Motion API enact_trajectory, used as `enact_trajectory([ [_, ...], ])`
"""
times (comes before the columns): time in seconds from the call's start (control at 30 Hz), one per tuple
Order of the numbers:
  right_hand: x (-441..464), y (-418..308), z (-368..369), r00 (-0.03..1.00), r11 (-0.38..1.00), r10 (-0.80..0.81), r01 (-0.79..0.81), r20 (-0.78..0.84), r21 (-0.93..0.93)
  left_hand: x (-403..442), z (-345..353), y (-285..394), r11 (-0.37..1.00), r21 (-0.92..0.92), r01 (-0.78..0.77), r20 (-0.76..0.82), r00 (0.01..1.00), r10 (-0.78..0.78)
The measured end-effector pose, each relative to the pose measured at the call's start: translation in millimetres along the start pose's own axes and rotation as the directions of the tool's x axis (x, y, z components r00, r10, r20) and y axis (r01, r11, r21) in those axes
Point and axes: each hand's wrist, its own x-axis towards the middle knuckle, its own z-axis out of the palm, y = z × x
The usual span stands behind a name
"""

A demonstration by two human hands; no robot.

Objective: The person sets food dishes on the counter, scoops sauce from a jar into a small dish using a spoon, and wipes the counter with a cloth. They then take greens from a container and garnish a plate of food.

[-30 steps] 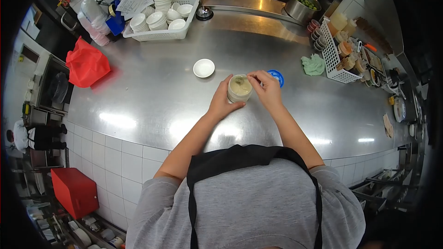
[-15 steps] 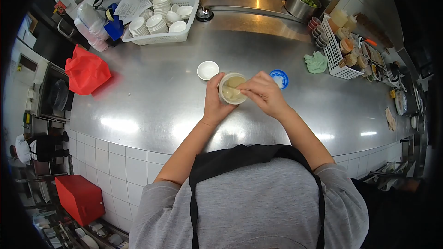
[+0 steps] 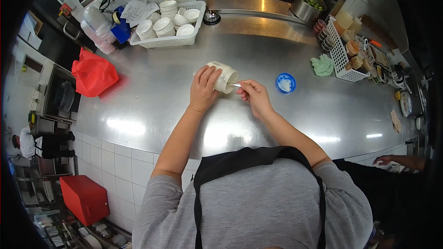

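My left hand (image 3: 204, 85) is wrapped round a clear jar (image 3: 224, 77) of pale creamy contents, tipped on its side with its mouth facing right. Between the fingers of my right hand (image 3: 254, 97) is the handle of a metal spoon (image 3: 236, 85), whose other end is inside the jar's mouth. The small white dish is mostly hidden behind my left hand and the jar. A blue lid (image 3: 285, 83) with white residue lies on the steel counter (image 3: 175, 69), right of my right hand.
A white basket of small dishes (image 3: 166, 41) stands at the back left, beside a bell (image 3: 212, 17). A red bag (image 3: 94, 74) lies left. On the right are a green cloth (image 3: 322, 65) and a basket of bottles (image 3: 340, 57). Other people are at the far left and lower right.
The jar has gone from upright to tipped on its side and moved slightly left, over the white dish. My right hand has turned with the spoon at the jar's mouth. Another person's arm appears at right.
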Motion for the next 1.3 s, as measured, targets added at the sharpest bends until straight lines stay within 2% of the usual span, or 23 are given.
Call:
enact_trajectory([
  [0.07, 7.8, 0.6, 1.6, 0.996, 0.981, 0.091, -0.092, 0.009, 0.169, -1.7, 2.8, -8.8, 0.999, 0.031, -0.029, 0.029, 0.999, 0.028],
  [0.1, 10.7, -1.7, 2.1, 0.996, 0.982, 0.088, -0.089, 0.009, 0.17, -1.0, 3.0, -10.7, 0.999, 0.032, -0.032, 0.027, 0.999, 0.031],
  [0.17, 16.1, -6.5, 2.5, 0.992, 0.975, 0.118, -0.109, -0.035, 0.194, -0.1, 2.7, -14.7, 0.998, 0.016, 0.057, 0.013, 0.998, -0.057],
  [0.5, 33.7, -20.1, -6.3, 0.995, 0.987, 0.053, -0.039, -0.089, 0.154, 4.8, 3.1, -36.9, 0.97, 0.002, 0.243, 0.052, 0.969, -0.243],
  [0.7, 40.1, -22.9, -5.1, 0.994, 0.992, 0.039, -0.026, -0.103, 0.12, -5.9, -2.6, -54.1, 0.936, 0.026, 0.352, 0.008, 0.936, -0.352],
  [0.8, 48.0, -12.5, -4.2, 0.992, 1.0, -0.002, 0.005, -0.123, 0.025, -14.5, -11.0, -63.1, 0.91, 0.069, 0.41, -0.01, 0.912, -0.41],
  [0.87, 53.8, -0.9, -4.7, 0.988, 0.946, -0.152, 0.139, -0.023, -0.294, -18.9, -17.7, -65.4, 0.884, 0.095, 0.458, -0.03, 0.889, -0.457],
  [0.9, 53.3, -0.7, -4.8, 0.988, 0.946, -0.151, 0.138, -0.022, -0.293, -20.2, -20.1, -66.1, 0.884, 0.096, 0.458, -0.029, 0.889, -0.458],
  [0.93, 53.1, -0.9, -5.2, 0.892, 0.696, -0.426, 0.431, 0.153, -0.575, -21.6, -22.7, -67.0, 0.884, 0.099, 0.457, -0.039, 0.889, -0.456],
  [0.97, 53.3, -1.1, -4.8, 0.71, 0.288, -0.581, 0.636, 0.398, -0.716, -23.0, -25.2, -67.9, 0.883, 0.102, 0.457, -0.051, 0.889, -0.454],
  [1.0, 52.4, -4.5, -2.3, 0.708, 0.288, -0.58, 0.64, 0.402, -0.712, -23.7, -28.1, -68.0, 0.882, 0.106, 0.46, -0.054, 0.888, -0.457],
  [1.07, 49.2, -11.3, 0.9, 0.636, 0.17, -0.61, 0.688, 0.473, -0.706, -25.7, -32.6, -66.6, 0.886, 0.102, 0.453, -0.031, 0.891, -0.453],
  [1.1, 49.1, -11.1, -0.3, 0.637, 0.172, -0.608, 0.688, 0.473, -0.706, -27.3, -33.5, -65.2, 0.885, 0.102, 0.455, -0.03, 0.89, -0.455],
  [1.17, 51.7, -13.6, -2.7, 0.613, 0.06, -0.576, 0.692, 0.541, -0.72, -26.2, -33.9, -63.9, 0.897, 0.09, 0.432, -0.043, 0.902, -0.43],
  [1.3, 47.7, -15.4, -0.4, 0.627, 0.096, -0.579, 0.688, 0.522, -0.72, -28.0, -32.4, -60.7, 0.9, 0.078, 0.429, -0.032, 0.903, -0.428],
])
